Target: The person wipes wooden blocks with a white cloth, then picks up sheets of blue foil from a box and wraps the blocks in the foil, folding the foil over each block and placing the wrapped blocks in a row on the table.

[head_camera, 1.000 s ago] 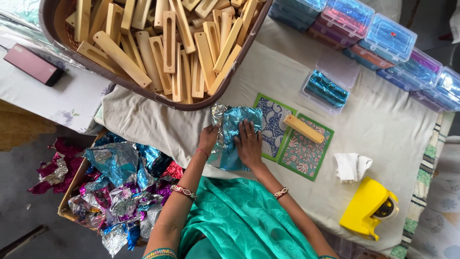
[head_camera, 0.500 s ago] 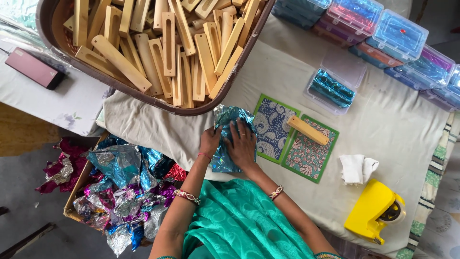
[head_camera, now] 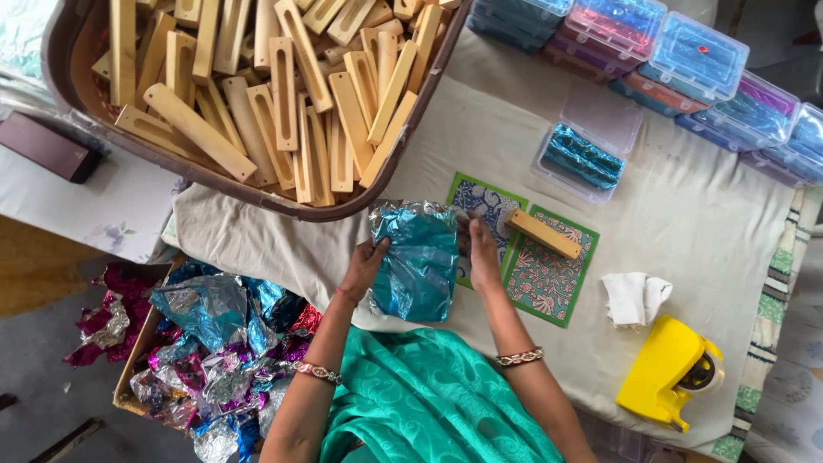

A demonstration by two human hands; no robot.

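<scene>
A crinkled sheet of blue and silver foil lies flat on the cloth-covered table in front of me. My left hand rests on the sheet's left edge and my right hand presses on its right edge. Just right of my right hand a wooden stick lies across two patterned green-bordered cards. Beyond them an open clear box holds blue foil-wrapped pieces.
A big brown basket full of slotted wooden sticks hangs over the table's far left. Stacked clear lidded boxes line the far right. A white cloth and a yellow tape dispenser sit at right. A crate of crumpled coloured foil stands at floor level, left.
The foil was bunched under both hands; now it is spread out flat, with my hands moved apart to its left and right edges.
</scene>
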